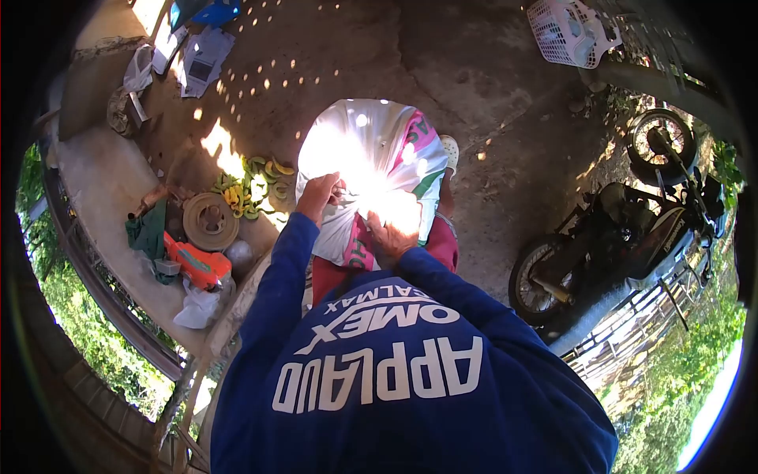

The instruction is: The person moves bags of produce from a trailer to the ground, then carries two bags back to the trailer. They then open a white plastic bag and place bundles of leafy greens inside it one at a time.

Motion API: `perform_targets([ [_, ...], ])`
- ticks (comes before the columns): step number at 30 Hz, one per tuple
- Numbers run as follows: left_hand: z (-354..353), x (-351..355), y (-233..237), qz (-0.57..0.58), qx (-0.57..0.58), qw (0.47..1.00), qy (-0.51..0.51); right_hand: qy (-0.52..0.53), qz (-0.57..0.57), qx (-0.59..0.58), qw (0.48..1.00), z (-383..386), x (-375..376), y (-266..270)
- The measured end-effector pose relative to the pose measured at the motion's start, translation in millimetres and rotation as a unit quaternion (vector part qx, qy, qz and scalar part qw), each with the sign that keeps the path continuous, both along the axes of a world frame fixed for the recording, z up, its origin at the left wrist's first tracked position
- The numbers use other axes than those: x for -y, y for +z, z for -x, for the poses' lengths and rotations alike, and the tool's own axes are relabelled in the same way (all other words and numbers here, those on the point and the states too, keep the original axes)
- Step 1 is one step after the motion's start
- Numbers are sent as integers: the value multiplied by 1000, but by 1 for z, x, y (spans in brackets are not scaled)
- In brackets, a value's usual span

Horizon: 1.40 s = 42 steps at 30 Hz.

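A large white sack point(347, 130) with pink and green print stands in front of me, its gathered neck lit by harsh sunlight. At the left of the neck, my left hand point(320, 196) is closed with its fingers pinched on the sack's material. My right hand point(395, 229) closes round the gathered neck from the right, close to my lap. Bright glare washes out part of that hand and the material between both hands. Just left of the sack, several yellow and green bananas point(254, 188) lie on the ground.
On the ledge at left are a round brown object point(211, 221), an orange item point(199, 265) and a clear plastic bag point(197, 306). Papers point(204, 59) lie at upper left. A white basket point(564, 35) stands at upper right, with a motorcycle point(624, 237) at right.
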<state>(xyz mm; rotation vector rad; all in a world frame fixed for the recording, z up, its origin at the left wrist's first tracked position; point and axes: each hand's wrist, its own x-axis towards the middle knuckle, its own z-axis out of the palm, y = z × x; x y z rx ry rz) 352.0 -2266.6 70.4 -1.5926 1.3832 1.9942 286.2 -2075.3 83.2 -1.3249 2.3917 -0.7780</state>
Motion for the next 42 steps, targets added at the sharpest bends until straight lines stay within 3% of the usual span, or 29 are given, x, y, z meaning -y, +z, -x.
perform_targets([
  [7, -42, -20, 28, -2, 47, 999, -22, 15, -1, -43, 999, -9, -6, -9],
  [11, -58, -43, 49, -41, -15, 997, -64, 48, -19, -31, 998, -14, -14, -11],
  [16, -26, -50, 95, 57, -90, 988, -113, 34, 70, -18, 997, -24, -20, -12],
  [18, -12, -40, 100, -11, -94, 995, -18, 57, 59, -16, 997, -24, -22, -16],
  [19, -14, -37, 95, -10, -97, 995, -17, 78, 47, -13, 996, -23, -23, -18],
  [21, -30, -30, 77, -118, -93, 974, 167, 83, 20, -16, 996, -22, -26, -19],
  [22, -39, -28, 67, -114, -96, 973, 176, 88, -7, -17, 996, -23, -27, -20],
  [27, -71, -31, 35, -90, -42, 986, 133, 78, -19, -39, 996, -23, -25, -30],
  [29, -69, -37, 42, -81, -20, 996, 7, 82, -27, -24, 996, -24, -23, -30],
  [30, -66, -41, 43, -43, -58, 996, -54, 69, 4, -52, 996, -24, -23, -30],
  [31, -38, -42, 67, -41, -58, 996, -51, 55, 35, -80, 995, -24, -20, -29],
  [32, 3, -39, 100, 113, -106, 976, -156, 56, 36, -79, 995, -24, -13, -26],
  [33, 21, -39, 117, 259, -146, 921, -252, 14, 84, -29, 996, -26, -6, -18],
  [35, 13, -14, 93, 243, -143, 918, -281, -29, 137, 12, 990, -22, -4, -28],
  [36, 6, -9, 84, 245, -100, 926, -271, 32, 56, -57, 996, -27, -15, -40],
  [37, -10, -2, 59, 341, -114, 889, -285, 96, -30, -117, 988, -37, -28, -46],
  [38, -4, 1, 72, 373, -85, 888, -256, 85, -59, -53, 993, -38, -27, -43],
  [40, 16, 15, 92, 410, -59, 881, -229, 65, -25, -75, 995, -37, -22, -47],
  [42, 32, 15, 103, 480, -134, 828, -256, 50, 7, -95, 994, -39, -23, -53],
])
